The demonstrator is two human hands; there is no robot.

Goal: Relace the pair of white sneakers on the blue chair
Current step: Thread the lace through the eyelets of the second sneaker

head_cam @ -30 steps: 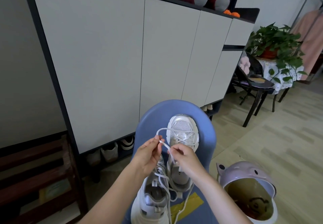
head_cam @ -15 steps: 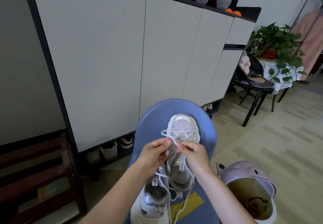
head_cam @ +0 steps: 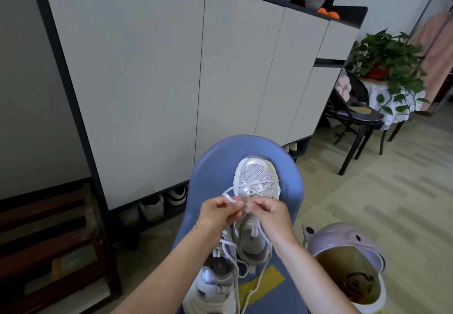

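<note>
White lace (head_cam: pixel 229 197) is being pinched by both the left hand (head_cam: pixel 218 213) and the right hand (head_cam: pixel 268 214) over the far sneaker (head_cam: pixel 256 179) on the blue chair (head_cam: pixel 220 161), lower centre of frame. Risk: slack loop is tangling, eyelet being missed.

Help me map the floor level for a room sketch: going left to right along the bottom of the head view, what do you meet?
Wooden bench → near white sneaker → yellow tape on the blue chair → pink bin.
</note>
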